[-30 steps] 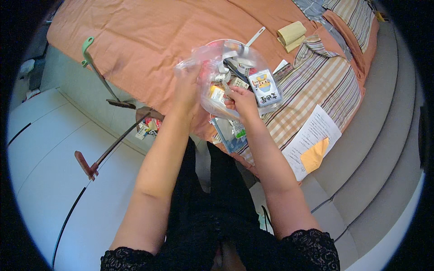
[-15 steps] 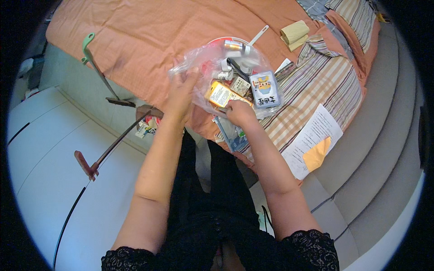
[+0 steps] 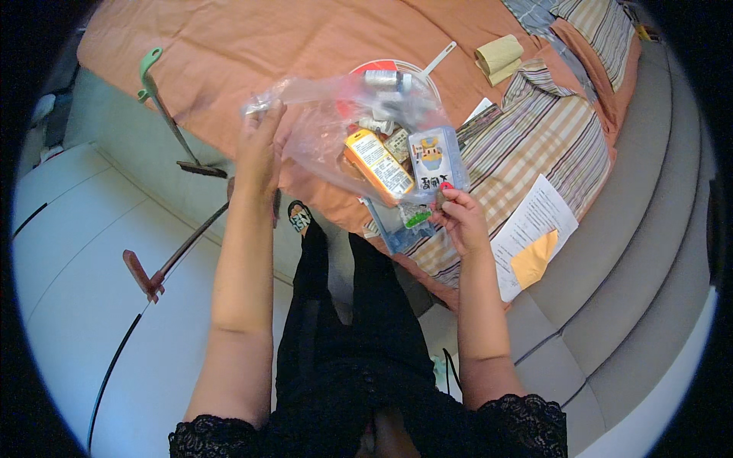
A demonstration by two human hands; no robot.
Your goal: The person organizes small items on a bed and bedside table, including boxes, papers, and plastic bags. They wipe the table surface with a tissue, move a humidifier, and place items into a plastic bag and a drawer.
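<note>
My left hand point(image 3: 263, 145) grips the edge of a clear plastic bag point(image 3: 313, 153) and holds it up to the left, stretched out. Inside or under the thin film lie a yellow-orange box point(image 3: 379, 166), a white-and-blue case point(image 3: 434, 160) with a cartoon picture, a silvery cylinder point(image 3: 382, 80) and several small items. My right hand point(image 3: 464, 221) is closed in a pinch beside the case's lower edge. Between its fingertips shows a small brownish bit with a red spot, too small to name. A green-topped clear packet point(image 3: 416, 219) is just left of that hand.
The heap lies on a bed with an orange sheet point(image 3: 198, 61) and a striped cloth point(image 3: 527, 145). Near it are a round white-handled object point(image 3: 439, 57), a brown folded cloth point(image 3: 498, 59) and a paper sheet point(image 3: 534, 221) under an orange envelope point(image 3: 534, 258). A green-handled brush point(image 3: 169, 114) stands left.
My left hand has moved left, pulling the bag's edge out with it. My right hand has left the yellow box and moved right and nearer me. The box and the case have shifted left.
</note>
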